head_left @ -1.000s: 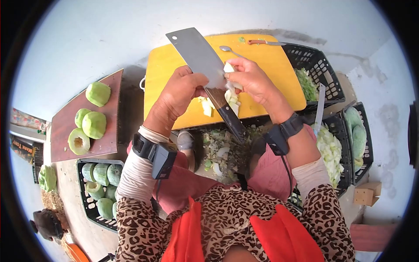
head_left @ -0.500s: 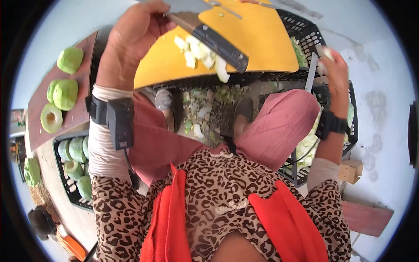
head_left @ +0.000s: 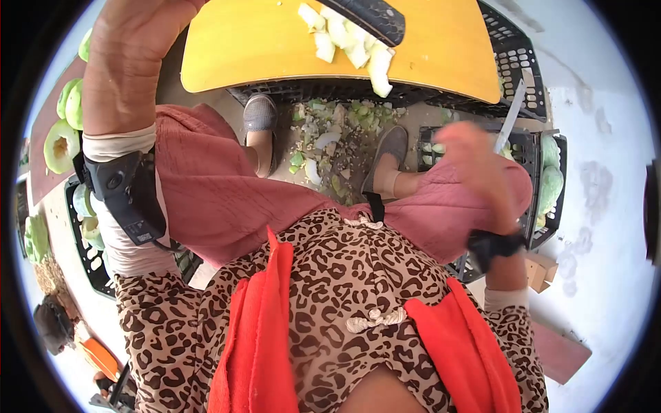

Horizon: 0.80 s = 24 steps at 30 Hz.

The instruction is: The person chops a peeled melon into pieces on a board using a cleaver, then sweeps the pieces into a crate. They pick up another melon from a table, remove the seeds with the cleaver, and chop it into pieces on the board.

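My left hand (head_left: 141,31) is at the top left, its fingers mostly cut off by the frame edge, so its grip is hidden. Pale green-white chunks (head_left: 341,36) lie on the yellow board (head_left: 258,51), one hanging over its front edge. A dark, broad tool part (head_left: 372,17) extends over them from the top edge. My right hand (head_left: 468,148) is smeared by motion above my right knee, near an upright pale blade-like strip (head_left: 509,117). Whether it holds anything cannot be made out.
Peeled green fruits and a cut one (head_left: 62,146) sit on a brown board at left. Below is a black crate (head_left: 96,272) of green fruits. More black crates (head_left: 537,86) are at right. Scraps (head_left: 330,141) litter the floor between my shoes. A carton (head_left: 540,272) stands at right.
The view has shifted; the board appears higher. My left hand has moved up and left, its fingertips leaving view. My right hand has dropped toward my knee; the pale piece at its fingers no longer shows.
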{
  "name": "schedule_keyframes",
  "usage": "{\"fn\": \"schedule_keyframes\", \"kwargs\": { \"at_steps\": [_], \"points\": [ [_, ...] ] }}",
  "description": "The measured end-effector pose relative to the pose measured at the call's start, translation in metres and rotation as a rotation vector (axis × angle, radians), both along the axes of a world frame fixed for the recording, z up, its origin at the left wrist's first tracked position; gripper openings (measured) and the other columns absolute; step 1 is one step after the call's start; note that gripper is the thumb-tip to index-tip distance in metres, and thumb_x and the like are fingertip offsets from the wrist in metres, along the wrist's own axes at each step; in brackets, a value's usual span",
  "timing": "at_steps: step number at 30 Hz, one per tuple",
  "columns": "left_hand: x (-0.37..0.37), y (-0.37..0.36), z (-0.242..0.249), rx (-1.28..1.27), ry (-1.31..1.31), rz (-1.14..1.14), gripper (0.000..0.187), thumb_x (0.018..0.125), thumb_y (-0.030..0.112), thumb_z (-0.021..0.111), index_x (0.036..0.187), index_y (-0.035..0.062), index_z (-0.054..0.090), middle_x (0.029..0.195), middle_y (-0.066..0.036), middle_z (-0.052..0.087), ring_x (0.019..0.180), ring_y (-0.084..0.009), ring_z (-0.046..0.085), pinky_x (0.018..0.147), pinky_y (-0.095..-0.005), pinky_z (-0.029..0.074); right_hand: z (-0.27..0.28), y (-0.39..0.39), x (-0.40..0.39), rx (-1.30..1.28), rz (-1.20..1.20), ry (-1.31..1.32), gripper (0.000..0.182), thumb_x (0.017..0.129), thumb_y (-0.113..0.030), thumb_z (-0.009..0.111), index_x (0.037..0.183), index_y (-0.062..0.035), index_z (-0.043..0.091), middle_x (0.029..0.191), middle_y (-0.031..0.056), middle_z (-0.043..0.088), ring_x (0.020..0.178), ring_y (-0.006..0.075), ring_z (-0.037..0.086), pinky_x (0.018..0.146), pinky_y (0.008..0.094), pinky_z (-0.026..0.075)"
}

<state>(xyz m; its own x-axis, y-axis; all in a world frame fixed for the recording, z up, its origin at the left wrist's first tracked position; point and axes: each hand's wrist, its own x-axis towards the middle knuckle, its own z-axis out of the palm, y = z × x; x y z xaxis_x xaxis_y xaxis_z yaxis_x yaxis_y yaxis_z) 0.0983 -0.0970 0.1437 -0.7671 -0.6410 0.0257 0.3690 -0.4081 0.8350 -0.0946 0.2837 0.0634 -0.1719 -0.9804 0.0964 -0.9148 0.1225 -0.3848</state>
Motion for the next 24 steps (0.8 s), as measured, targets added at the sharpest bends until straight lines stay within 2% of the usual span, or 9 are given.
{"fn": "schedule_keyframes", "kwargs": {
  "at_steps": [1, 2, 4, 6, 9, 13, 16, 19, 24],
  "points": [
    [0.004, 0.003, -0.002, 0.002, -0.002, 0.009, 0.006, 0.086, 0.008, 0.054, 0.087, 0.0028, 0.058, 0.079, -0.008, 0.061, 0.068, -0.0233, 0.058, 0.063, -0.0330, 0.049, -0.014, -0.029, 0.026, 0.130, 0.033, -0.185, 0.016, 0.085, -0.012, 0.056, 0.096, 0.0000, 0.061, 0.095, 0.0134, 0.062, 0.090, 0.0313, 0.058, 0.083, 0.0366, 0.046],
    [0.007, 0.002, -0.003, 0.005, -0.004, 0.013, 0.006, 0.086, 0.008, 0.054, 0.087, 0.0028, 0.058, 0.079, -0.008, 0.061, 0.068, -0.0233, 0.058, 0.063, -0.0330, 0.049, -0.039, -0.051, 0.033, 0.446, 0.183, -0.358, 0.018, 0.083, -0.009, 0.057, 0.099, -0.0010, 0.060, 0.097, 0.0150, 0.062, 0.097, 0.0353, 0.058, 0.085, 0.0398, 0.047],
    [0.012, 0.002, -0.005, 0.015, -0.005, 0.023, 0.006, 0.086, 0.008, 0.054, 0.087, 0.0028, 0.058, 0.079, -0.008, 0.061, 0.068, -0.0233, 0.058, 0.063, -0.0330, 0.049, -0.102, -0.072, 0.057, 0.518, 0.246, -0.157, 0.022, 0.081, -0.003, 0.055, 0.102, -0.0010, 0.060, 0.099, 0.0171, 0.061, 0.098, 0.0386, 0.059, 0.082, 0.0421, 0.049],
    [0.013, 0.008, -0.002, 0.023, -0.012, 0.023, 0.006, 0.086, 0.008, 0.054, 0.087, 0.0028, 0.058, 0.079, -0.008, 0.061, 0.068, -0.0232, 0.058, 0.063, -0.0330, 0.049, -0.121, -0.104, 0.069, 0.818, 0.126, -0.132, 0.027, 0.078, 0.002, 0.053, 0.104, -0.0010, 0.060, 0.105, 0.0183, 0.060, 0.103, 0.0392, 0.058, 0.084, 0.0432, 0.050],
    [0.011, 0.015, -0.004, 0.046, -0.027, -0.002, 0.006, 0.086, 0.008, 0.054, 0.087, 0.0028, 0.058, 0.079, -0.008, 0.061, 0.069, -0.0231, 0.058, 0.063, -0.0330, 0.049, -0.156, -0.132, 0.074, 0.955, 0.167, -0.077, 0.036, 0.076, 0.005, 0.053, 0.110, -0.0028, 0.060, 0.111, 0.0180, 0.058, 0.107, 0.0390, 0.057, 0.087, 0.0439, 0.049],
    [-0.005, 0.041, -0.004, 0.075, -0.045, -0.075, 0.006, 0.086, 0.008, 0.054, 0.087, 0.0027, 0.057, 0.079, -0.008, 0.061, 0.069, -0.0230, 0.058, 0.063, -0.0330, 0.049, -0.203, -0.121, 0.088, 0.769, 0.218, -0.208, 0.033, 0.079, 0.001, 0.054, 0.111, -0.0054, 0.061, 0.113, 0.0183, 0.058, 0.106, 0.0370, 0.059, 0.086, 0.0434, 0.051],
    [-0.015, 0.052, -0.007, 0.095, -0.058, -0.128, 0.006, 0.086, 0.008, 0.054, 0.087, 0.0027, 0.057, 0.079, -0.008, 0.061, 0.069, -0.0230, 0.058, 0.064, -0.0330, 0.049, -0.226, -0.116, 0.099, 0.790, 0.354, -0.169, 0.028, 0.083, -0.005, 0.052, 0.110, -0.0054, 0.060, 0.111, 0.0195, 0.057, 0.103, 0.0389, 0.059, 0.086, 0.0449, 0.050],
    [-0.024, 0.058, -0.011, 0.112, -0.073, -0.162, 0.006, 0.086, 0.008, 0.054, 0.087, 0.0027, 0.057, 0.080, -0.008, 0.061, 0.069, -0.0229, 0.058, 0.064, -0.0330, 0.049, -0.248, -0.111, 0.110, 0.614, 0.527, -0.126, 0.024, 0.088, -0.013, 0.050, 0.108, -0.0055, 0.060, 0.111, 0.0192, 0.058, 0.102, 0.0389, 0.059, 0.085, 0.0457, 0.050],
    [-0.035, 0.066, -0.015, 0.120, -0.087, -0.193, 0.006, 0.087, 0.008, 0.054, 0.087, 0.0027, 0.057, 0.080, -0.008, 0.061, 0.069, -0.0228, 0.058, 0.064, -0.0329, 0.049, -0.280, -0.099, 0.130, 0.291, 0.542, -0.227, 0.015, 0.086, -0.019, 0.050, 0.094, -0.0084, 0.057, 0.095, 0.0148, 0.054, 0.091, 0.0332, 0.058, 0.078, 0.0452, 0.048]
  ]
}}
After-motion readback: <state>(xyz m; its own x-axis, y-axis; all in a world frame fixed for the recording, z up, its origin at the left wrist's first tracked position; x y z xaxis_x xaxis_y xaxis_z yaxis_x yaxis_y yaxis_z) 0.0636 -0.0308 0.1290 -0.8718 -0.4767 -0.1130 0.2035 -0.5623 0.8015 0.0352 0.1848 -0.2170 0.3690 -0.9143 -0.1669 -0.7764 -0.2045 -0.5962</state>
